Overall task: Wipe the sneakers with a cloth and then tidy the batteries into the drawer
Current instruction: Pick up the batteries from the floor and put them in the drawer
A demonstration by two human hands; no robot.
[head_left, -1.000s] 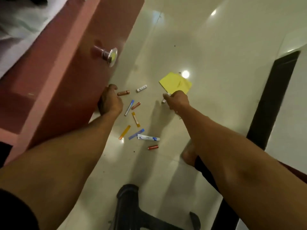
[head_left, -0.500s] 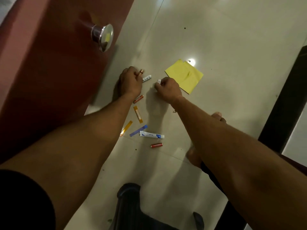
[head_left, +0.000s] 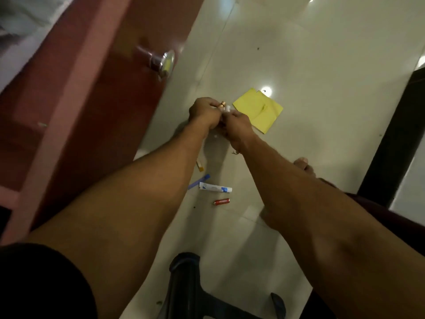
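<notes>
Gripping copper-coloured cylindrical battery (head_left: 222,104) in left hand (head_left: 204,112), pinching small white battery (head_left: 227,108) in right hand (head_left: 237,125). Just right, edge of folded yellow cloth (head_left: 258,109); left, red drawer front (head_left: 103,100); open glossy tile floor (head_left: 322,54) beyond.

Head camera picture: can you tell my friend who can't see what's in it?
Two hands meet above a pale tiled floor: the left hand grips a copper battery, the right hand a white battery. Loose batteries, a white tube and a yellow cloth lie nearby.
</notes>
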